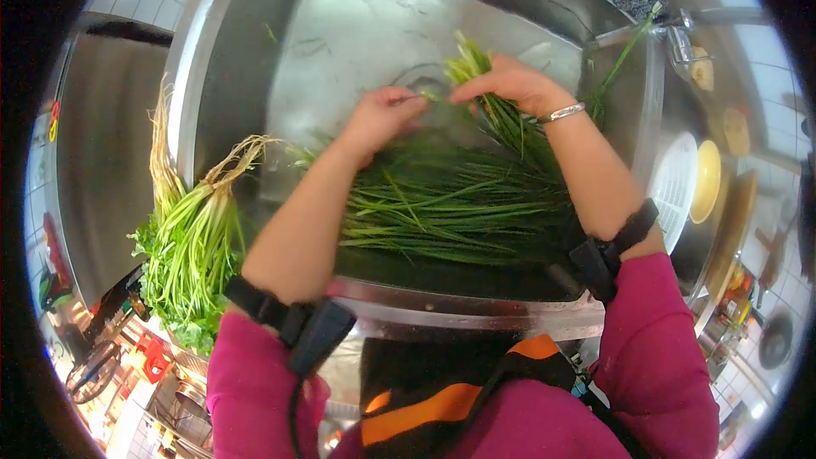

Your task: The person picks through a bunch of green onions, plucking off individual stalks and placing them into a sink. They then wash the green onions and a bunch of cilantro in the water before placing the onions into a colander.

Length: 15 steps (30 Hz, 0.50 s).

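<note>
My right hand point(514, 85) is closed around a bunch of chives point(469, 61), their pale cut ends pointing up and the dark green leaves trailing down. My left hand point(387, 123) is beside it, with thumb and fingertips pinched together at a small pale green bit of chive point(430, 96) between the hands. Both hands are above a wide metal sink point(340, 51). Below them, a large pile of long green chives point(459, 208) lies across the near part of the sink.
Leafy greens with long roots point(204, 229) hang over the sink's left rim. A single green stalk point(629, 51) leans in the far right corner, near a tap point(680, 44). On the right stand a white colander point(673, 191) and a yellow bowl point(705, 181).
</note>
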Motion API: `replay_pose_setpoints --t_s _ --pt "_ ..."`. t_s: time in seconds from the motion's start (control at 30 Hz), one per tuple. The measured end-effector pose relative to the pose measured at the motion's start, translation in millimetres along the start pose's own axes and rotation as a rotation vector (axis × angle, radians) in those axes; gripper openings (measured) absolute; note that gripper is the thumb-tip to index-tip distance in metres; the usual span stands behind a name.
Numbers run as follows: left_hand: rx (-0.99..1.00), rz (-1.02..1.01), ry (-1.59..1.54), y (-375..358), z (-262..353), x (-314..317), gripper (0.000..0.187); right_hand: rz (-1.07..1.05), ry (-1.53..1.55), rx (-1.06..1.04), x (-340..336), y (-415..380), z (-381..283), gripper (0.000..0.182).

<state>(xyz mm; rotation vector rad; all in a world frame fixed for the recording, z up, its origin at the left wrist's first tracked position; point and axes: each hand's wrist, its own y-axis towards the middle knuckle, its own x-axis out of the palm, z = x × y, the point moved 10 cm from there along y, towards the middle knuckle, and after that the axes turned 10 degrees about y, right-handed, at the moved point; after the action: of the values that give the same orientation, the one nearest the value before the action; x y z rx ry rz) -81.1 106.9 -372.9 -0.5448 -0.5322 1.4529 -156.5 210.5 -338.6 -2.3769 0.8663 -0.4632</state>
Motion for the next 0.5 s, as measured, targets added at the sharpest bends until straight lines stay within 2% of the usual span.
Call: replay_pose_setpoints --t_s 0.07,0.2,0.27,0.37,0.43,0.5 --pt "0.104 -0.028 0.031 0.9 7.5 2.0 0.015 -0.002 -0.024 0.019 2.0 2.3 2.9 0.020" --pt "0.093 -0.043 0.088 -1.0 9.0 4.3 0.016 -0.028 -0.076 0.024 9.1 7.6 6.0 0.023" --pt "0.136 -0.023 -0.030 2.1 9.1 1.5 0.016 -0.046 -0.104 -0.013 10.3 13.6 10.6 0.024" --pt "0.111 -0.033 -0.097 2.1 9.3 0.4 0.017 0.018 -0.140 -0.032 8.8 14.7 8.9 0.024" --pt "0.101 -0.043 -0.104 2.8 7.5 -0.2 0.020 0.040 -0.320 -0.011 15.4 5.6 -2.6 0.024" --pt "0.092 -0.054 -0.111 1.4 9.1 2.2 0.025 0.065 -0.281 -0.013 10.1 8.8 1.3 0.024"
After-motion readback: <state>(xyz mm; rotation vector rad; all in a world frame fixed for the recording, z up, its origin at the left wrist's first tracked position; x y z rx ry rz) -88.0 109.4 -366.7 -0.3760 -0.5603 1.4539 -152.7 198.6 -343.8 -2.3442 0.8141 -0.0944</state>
